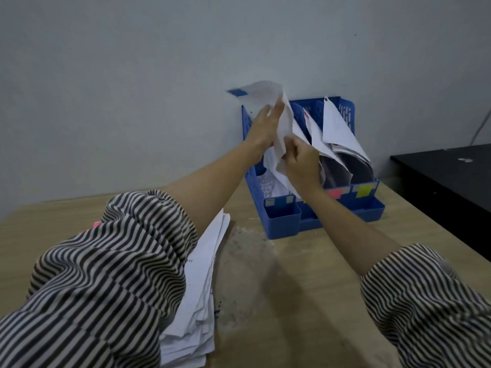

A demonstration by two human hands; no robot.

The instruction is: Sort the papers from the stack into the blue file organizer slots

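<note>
No readable writing anywhere, just colour tabs on the blue file organizer (353, 205): a pink tab (334, 193), a yellow tab (362, 190), and a blue tag (237, 92) on the corner of the sheet (284, 123) I'm holding. My left hand (261, 128) has its fingers fairly straight against the sheet; my right hand (301, 160) pinches its lower edge over the leftmost slot. The stack (202, 274) sits on the tabletop (305, 274) under my left sleeve (106, 261).
</note>
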